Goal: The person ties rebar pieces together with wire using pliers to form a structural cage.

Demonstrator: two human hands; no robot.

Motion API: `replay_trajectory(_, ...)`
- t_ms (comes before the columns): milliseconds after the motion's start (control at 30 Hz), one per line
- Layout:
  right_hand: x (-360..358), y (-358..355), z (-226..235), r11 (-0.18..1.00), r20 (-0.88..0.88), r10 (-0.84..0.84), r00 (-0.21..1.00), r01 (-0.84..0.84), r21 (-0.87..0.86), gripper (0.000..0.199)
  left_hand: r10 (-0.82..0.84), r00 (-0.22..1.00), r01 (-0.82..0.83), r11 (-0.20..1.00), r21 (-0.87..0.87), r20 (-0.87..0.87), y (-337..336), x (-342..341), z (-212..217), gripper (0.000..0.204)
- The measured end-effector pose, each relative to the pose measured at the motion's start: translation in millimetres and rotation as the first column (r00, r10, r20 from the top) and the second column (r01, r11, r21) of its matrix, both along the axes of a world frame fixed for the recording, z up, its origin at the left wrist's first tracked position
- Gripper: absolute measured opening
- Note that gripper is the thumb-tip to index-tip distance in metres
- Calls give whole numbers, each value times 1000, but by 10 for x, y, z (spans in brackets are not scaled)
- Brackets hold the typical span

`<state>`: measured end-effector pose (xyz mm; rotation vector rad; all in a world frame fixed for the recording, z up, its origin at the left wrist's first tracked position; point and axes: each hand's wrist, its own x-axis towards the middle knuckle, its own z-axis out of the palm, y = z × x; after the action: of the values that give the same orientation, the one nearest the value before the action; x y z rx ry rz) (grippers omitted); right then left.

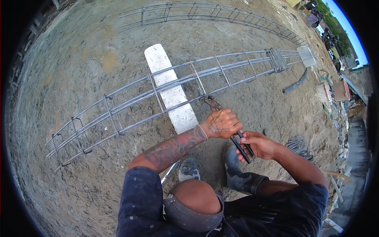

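My left hand (223,123) is closed around the handles of a pair of dark steel pincers (213,103), just below the jaws. Lower down, my right hand (256,145) grips the handle ends with bent fingers. The jaws meet the near long bar of a rebar cage (158,91), where a square stirrup (197,77) crosses it; any tie wire there is too small to make out. Raised off the ground, the cage runs from lower left to upper right across a white slab (177,96). Several stirrups (277,60) are bunched together near its right end.
Another rebar cage (192,16) lies farther off on the bare soil. A white block (306,56) is under the near cage's right end, beside a dark hose piece (295,82). Loose bent steel (299,146) is piled at right, with buckets (340,91) beyond. My boots (189,169) stand close by.
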<state>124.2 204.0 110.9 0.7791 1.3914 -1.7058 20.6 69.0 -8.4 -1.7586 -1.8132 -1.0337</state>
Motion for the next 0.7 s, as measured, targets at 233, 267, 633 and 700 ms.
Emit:
replay_trajectory(233, 184, 168, -406, 900, 343, 2, 939, 147, -409, 25, -91, 995, 87, 993, 76, 48, -34, -30, 87, 23)
replay_trajectory(267, 240, 198, -415, 900, 337, -5, 942, 151, -408, 25, -98, 994, 95, 992, 78, 42, -9, -39, 174, 23)
replay_trajectory(633, 154, 5, -314, 81, 87, 805, 586, -255, 963, 27, 87, 987, -30, 926, -377, 134, 67, -66, -9, 17)
replay_trajectory(700, 181, 23, -448, 283, -36, 780, 625, -301, 911, 27, 44, 988, 46, 835, -548, 149, -5, -72, 267, 19)
